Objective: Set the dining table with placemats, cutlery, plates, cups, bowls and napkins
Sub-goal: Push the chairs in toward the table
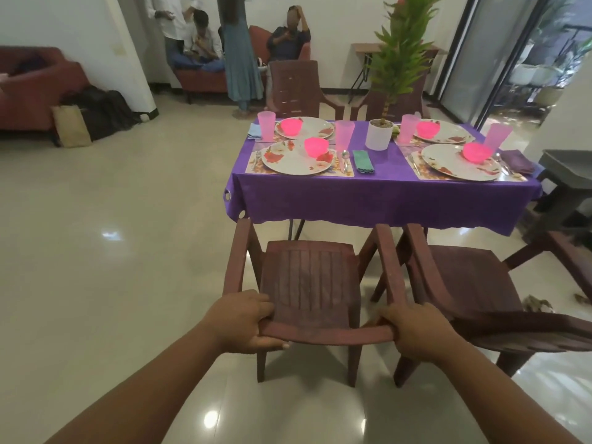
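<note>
While both hands grip chair [309,283], table [384,193] beyond

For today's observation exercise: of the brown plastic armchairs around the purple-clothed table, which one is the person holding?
The near-left brown plastic armchair: the left hand and right hand grip its backrest top. The others stand untouched.

four floral plates [296,160]; four pink bowls [316,146], one on each plate; four pink cups [344,134]; three folded napkins [363,160] visible; one potted plant [379,133]; four brown chairs [309,283], two just ahead of the fingers, two beyond the table; two hands [242,322].
</note>
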